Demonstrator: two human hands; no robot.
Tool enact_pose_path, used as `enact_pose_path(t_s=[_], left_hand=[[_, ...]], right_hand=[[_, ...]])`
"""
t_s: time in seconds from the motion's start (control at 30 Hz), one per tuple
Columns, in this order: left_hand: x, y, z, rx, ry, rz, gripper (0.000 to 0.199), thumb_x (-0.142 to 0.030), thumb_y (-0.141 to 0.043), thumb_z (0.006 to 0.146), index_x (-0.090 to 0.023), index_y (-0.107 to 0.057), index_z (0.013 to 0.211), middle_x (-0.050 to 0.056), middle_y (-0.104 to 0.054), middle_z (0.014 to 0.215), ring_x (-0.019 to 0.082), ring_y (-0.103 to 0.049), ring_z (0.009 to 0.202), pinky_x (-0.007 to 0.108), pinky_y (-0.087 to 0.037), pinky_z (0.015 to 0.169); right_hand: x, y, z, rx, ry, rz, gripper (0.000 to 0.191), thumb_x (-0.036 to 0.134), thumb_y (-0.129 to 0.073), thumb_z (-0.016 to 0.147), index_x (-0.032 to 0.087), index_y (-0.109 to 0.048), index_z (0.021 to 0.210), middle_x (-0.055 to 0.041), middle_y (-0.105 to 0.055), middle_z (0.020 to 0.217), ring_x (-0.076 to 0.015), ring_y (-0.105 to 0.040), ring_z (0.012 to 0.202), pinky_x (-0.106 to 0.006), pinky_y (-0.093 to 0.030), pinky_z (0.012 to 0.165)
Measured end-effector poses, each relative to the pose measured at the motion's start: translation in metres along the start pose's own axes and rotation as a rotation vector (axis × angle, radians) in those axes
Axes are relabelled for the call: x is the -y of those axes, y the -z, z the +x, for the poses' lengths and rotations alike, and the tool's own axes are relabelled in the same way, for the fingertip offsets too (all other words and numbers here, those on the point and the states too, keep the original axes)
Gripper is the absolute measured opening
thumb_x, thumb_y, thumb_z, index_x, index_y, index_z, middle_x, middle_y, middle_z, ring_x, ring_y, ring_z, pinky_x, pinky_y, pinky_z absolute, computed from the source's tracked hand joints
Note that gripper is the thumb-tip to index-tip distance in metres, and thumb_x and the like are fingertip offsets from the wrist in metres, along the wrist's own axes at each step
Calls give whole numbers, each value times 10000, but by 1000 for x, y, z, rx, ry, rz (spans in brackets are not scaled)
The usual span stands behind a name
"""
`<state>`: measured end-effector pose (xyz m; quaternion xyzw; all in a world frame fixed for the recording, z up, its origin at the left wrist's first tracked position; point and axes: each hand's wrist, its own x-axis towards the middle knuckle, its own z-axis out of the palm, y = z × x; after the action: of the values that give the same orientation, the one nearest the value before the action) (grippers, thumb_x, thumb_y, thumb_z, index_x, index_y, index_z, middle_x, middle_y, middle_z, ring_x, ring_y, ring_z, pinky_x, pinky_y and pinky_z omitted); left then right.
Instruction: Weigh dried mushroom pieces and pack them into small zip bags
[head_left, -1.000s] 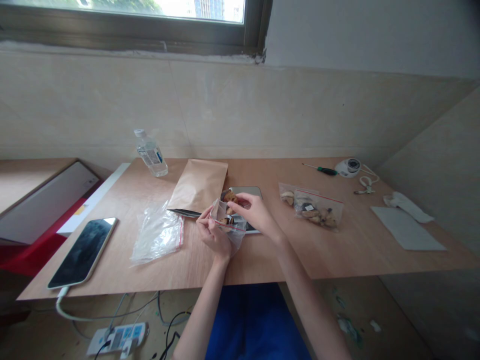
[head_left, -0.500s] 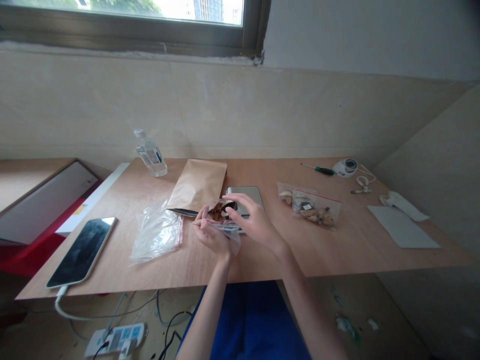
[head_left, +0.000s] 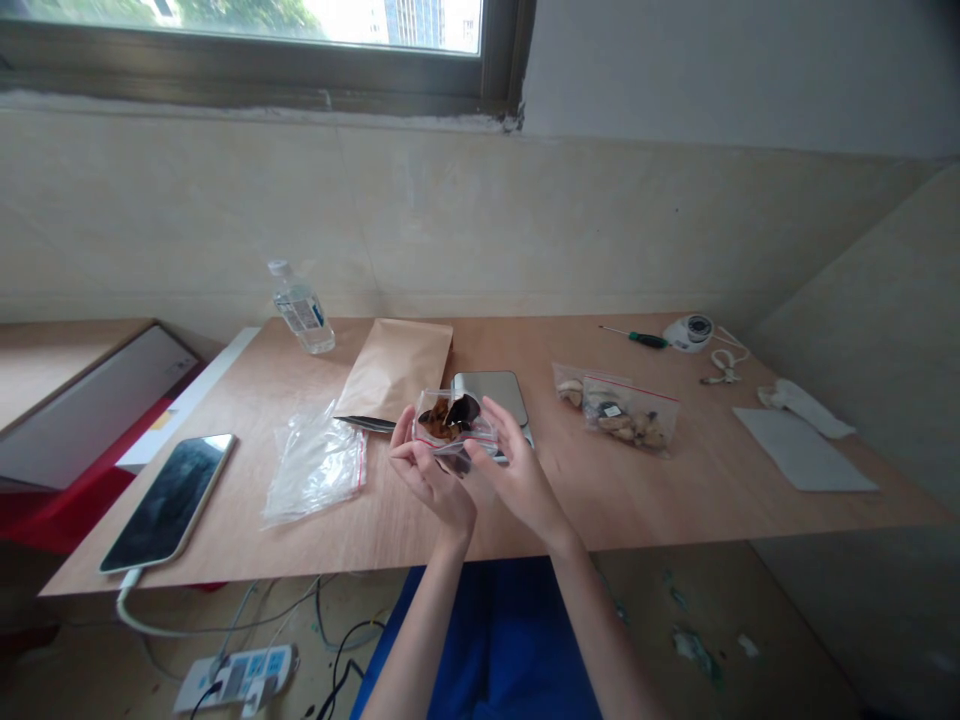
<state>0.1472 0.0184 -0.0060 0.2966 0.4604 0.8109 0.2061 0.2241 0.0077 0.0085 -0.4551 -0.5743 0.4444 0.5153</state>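
Both hands hold a small clear zip bag (head_left: pixel 448 418) with dark brown dried pieces inside, its mouth with the red strip toward me. My left hand (head_left: pixel 433 482) grips the bag's left side. On its right side my right hand (head_left: pixel 517 470) has thumb and fingers around the edge. Behind the bag lies a silver scale (head_left: pixel 495 390), partly covered by the bag and my right hand. A brown paper pouch (head_left: pixel 397 365) lies behind and left. Flat clear bags (head_left: pixel 319 465) with a red strip are left of my hands.
Two filled zip bags (head_left: pixel 630 415) lie right of the scale. A bottle (head_left: pixel 304 312) stands at the back left, a phone (head_left: pixel 169 505) in front of it. Further right are a screwdriver (head_left: pixel 646 340), a white camera (head_left: pixel 688 332), a white sheet (head_left: pixel 802 450) and a crumpled tissue (head_left: pixel 806 405).
My right hand has come down from above the bag onto its right side. The bag now sits wider between both hands, its contents more exposed to view.
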Motion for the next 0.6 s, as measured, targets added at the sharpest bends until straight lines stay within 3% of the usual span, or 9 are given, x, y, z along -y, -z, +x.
enact_pose_path(t_s=[0.1,0.2,0.27,0.33,0.43,0.6], left_hand=[[3,8,0,174,-113,27,134,-293,-390,916,-194,-444,843,97,-431,1355,226,-414,1288,407,-341,1049],[7,16,11,230,-145,69,134,-313,-439,905,-207,-475,978,95,-367,1404,234,-390,1305,416,-325,1063],[9,21,21,269,-65,117,256,-334,-496,885,-219,-465,1111,101,-384,1397,224,-387,1302,386,-319,1067],[11,26,29,400,83,138,317,-367,-491,888,-220,-475,1169,97,-486,1311,207,-449,1242,359,-344,1043],[14,32,34,593,230,100,284,-394,-480,891,-209,-555,1094,68,-621,1102,191,-560,1074,337,-404,968],[16,37,27,567,233,55,159,-353,-587,834,-201,-600,880,6,-617,845,141,-579,830,244,-447,781]], right_hand=[[4,3,0,-34,50,90,493,405,-535,878,259,-417,1334,-80,-526,1338,-218,-520,1211,-379,-446,1008],[8,10,-3,-101,88,130,382,390,-469,920,245,-467,1273,-80,-667,1133,-202,-637,1039,-366,-505,924],[8,14,-5,-170,100,143,333,381,-451,932,235,-496,1227,-76,-708,1019,-196,-676,928,-360,-531,867],[7,18,-6,-215,110,136,311,376,-458,930,230,-514,1200,-73,-717,974,-194,-683,882,-355,-542,833],[4,22,-7,-207,138,77,278,375,-446,934,232,-555,1146,-57,-712,922,-184,-679,843,-333,-547,786],[6,34,-4,-72,254,-208,258,358,-436,938,256,-627,1078,-22,-657,891,-151,-632,823,-277,-517,753]])
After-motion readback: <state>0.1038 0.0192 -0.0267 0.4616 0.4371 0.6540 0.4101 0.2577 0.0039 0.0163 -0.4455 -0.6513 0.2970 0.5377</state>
